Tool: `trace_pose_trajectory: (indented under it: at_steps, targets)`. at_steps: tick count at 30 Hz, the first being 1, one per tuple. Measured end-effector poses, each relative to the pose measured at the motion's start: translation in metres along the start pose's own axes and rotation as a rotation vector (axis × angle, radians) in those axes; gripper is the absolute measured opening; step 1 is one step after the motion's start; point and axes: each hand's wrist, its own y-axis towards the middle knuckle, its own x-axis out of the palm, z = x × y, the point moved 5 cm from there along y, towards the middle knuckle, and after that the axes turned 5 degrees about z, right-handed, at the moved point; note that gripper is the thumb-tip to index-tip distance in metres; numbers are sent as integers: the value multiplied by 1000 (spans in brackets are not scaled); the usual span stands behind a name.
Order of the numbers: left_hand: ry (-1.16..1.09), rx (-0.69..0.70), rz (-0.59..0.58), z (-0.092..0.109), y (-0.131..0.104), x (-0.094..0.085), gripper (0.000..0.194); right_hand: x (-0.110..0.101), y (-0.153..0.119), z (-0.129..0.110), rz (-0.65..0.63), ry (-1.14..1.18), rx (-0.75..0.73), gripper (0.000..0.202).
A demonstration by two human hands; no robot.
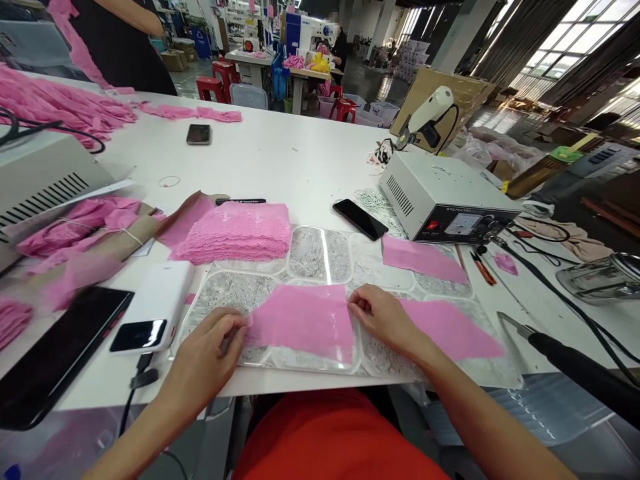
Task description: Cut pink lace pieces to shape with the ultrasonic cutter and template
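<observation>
A flat pink fabric piece (305, 320) lies in front of me on a clear mat with a grey stone pattern (320, 253). My left hand (223, 343) is closed at its left tip, thumb and fingers pinching the edge. At the upper right corner, my right hand (377, 313) is closed too, fingertips on the fabric edge. Another pink piece (445, 327) lies partly under my right forearm, and a pink strip (423, 259) rests behind it. Behind my left hand stands a neat stack of pink lace-edged fabric (237, 230).
A grey power unit (450, 193) stands at the right, with a black-handled hot-knife tool (565, 360) nearby. Orange-handled cutters (483, 268), a glass jar (607, 277) and a black phone (360, 219) lie around. A white power bank (163, 300) sits left. Another person (120, 40) stands across the table.
</observation>
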Motion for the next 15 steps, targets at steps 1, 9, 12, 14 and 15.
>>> trace_pose_trajectory:
  at_steps: [1,9,12,14,15]
  targets:
    - [3,5,1,0,-1,0,23,0,1,1,-11,-9,6,13]
    - [40,68,70,7,-4,-5,19,-6,21,-9,-11,-111,-15,13]
    - [109,130,106,8,-9,-6,16,0,33,-11,-24,-136,-16,15]
    - [130,170,108,7,-12,-5,16,3,38,-12,-26,-136,-24,16]
    - [132,187,103,7,-13,-5,15,3,39,-12,-24,-135,-28,16]
